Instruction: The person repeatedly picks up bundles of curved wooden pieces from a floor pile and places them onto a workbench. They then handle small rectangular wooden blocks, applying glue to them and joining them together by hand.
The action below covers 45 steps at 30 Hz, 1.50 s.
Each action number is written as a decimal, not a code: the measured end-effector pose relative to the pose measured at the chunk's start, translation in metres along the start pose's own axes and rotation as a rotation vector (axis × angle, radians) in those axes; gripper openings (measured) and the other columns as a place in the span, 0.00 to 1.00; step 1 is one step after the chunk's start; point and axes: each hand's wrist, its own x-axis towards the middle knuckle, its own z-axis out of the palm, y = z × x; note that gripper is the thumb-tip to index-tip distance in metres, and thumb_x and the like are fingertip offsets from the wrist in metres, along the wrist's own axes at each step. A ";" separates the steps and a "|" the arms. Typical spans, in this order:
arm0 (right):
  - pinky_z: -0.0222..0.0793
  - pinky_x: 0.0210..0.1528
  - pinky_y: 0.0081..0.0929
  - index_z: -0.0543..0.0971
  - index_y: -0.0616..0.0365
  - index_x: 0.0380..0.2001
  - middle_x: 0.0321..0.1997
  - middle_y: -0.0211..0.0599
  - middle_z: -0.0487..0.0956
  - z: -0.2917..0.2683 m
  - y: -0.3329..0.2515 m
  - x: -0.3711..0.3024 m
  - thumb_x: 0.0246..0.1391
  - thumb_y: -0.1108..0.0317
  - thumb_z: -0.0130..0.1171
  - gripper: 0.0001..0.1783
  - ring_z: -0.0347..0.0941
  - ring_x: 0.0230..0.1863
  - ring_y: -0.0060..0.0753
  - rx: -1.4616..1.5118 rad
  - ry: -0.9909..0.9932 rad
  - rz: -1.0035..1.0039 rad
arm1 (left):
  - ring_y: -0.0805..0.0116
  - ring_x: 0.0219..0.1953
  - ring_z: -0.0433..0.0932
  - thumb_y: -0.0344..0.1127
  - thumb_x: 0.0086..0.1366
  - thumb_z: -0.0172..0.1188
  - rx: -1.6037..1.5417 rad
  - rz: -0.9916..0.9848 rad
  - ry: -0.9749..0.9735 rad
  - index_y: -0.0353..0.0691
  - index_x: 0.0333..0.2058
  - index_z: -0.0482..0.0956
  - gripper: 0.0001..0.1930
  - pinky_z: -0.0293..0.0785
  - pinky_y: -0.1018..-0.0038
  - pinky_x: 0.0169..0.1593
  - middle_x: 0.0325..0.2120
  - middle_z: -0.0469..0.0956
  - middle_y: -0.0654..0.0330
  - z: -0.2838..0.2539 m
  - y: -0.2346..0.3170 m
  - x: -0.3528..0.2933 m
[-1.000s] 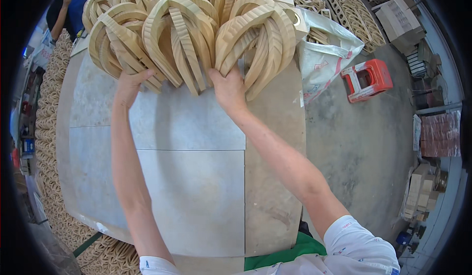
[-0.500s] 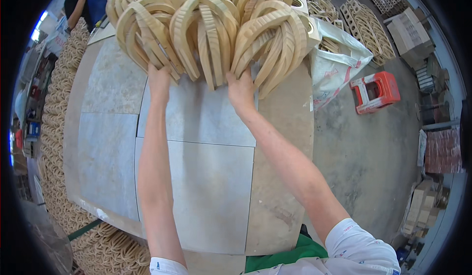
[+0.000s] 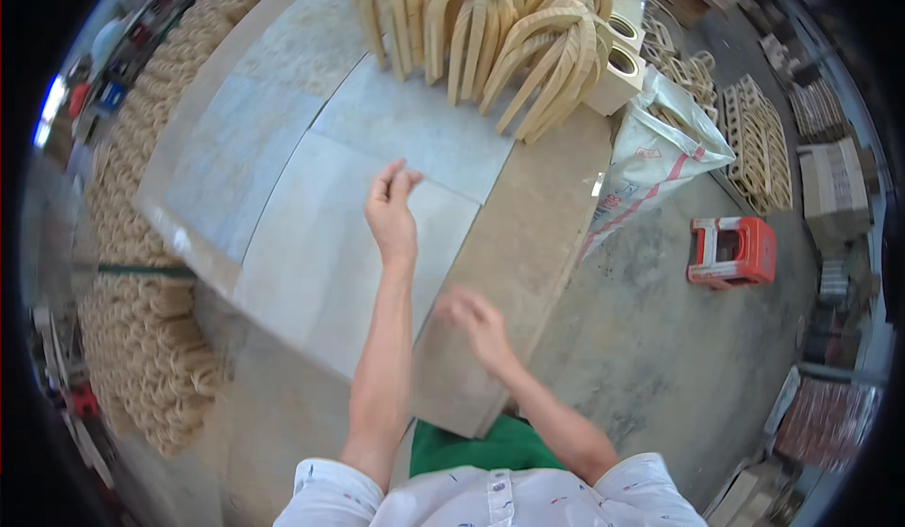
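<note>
both hands are off the work right now. my left hand is out over the tabletop, empty, fingers bunched narrow with thumb and fingertips nearly pinched. my right hand is nearer me, over the tan strip at the near right of the tabletop; it's motion-blurred, looks empty, but i can't tell how far it's spread.

the curved wooden pieces sit bunched at the far edge of the tabletop, well apart from both hands. they're pale u-shaped bends standing on their leg ends: arch tops point up and away from me, legs splay down onto the surface toward me. long axis of each runs roughly far-to-near, tilted, the rightmost ones leaning right toward the wooden blocks with round holes.

my read: i'm between grabs, nothing in hand. the next move would need a long reach to the far edge, and a grip on one arch without dragging its neighbours, since they're nested tight.
</note>
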 end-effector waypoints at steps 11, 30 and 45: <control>0.71 0.40 0.22 0.70 0.72 0.49 0.37 0.43 0.80 -0.132 0.097 -0.293 0.58 0.70 0.48 0.19 0.76 0.37 0.27 -0.172 -0.228 0.300 | 0.76 0.28 0.73 0.32 0.56 0.59 0.555 -0.311 -0.041 0.32 0.39 0.76 0.13 0.70 0.75 0.36 0.22 0.76 0.62 -0.169 0.008 -0.465; 0.67 0.51 0.36 0.60 0.62 0.59 0.58 0.54 0.67 0.270 0.044 -0.452 0.49 0.73 0.54 0.32 0.70 0.53 0.49 -0.722 -0.922 -1.026 | 0.73 0.28 0.73 0.31 0.51 0.60 0.510 -0.332 0.728 0.32 0.32 0.75 0.11 0.70 0.74 0.32 0.23 0.75 0.58 -0.467 -0.036 -0.821; 0.59 0.58 0.33 0.55 0.69 0.60 0.57 0.57 0.66 0.224 0.070 -0.355 0.52 0.68 0.55 0.35 0.64 0.59 0.45 -0.807 0.127 -0.632 | 0.71 0.28 0.75 0.31 0.58 0.58 0.050 -1.138 1.003 0.29 0.47 0.70 0.19 0.70 0.78 0.27 0.29 0.76 0.58 -0.747 -0.081 -1.048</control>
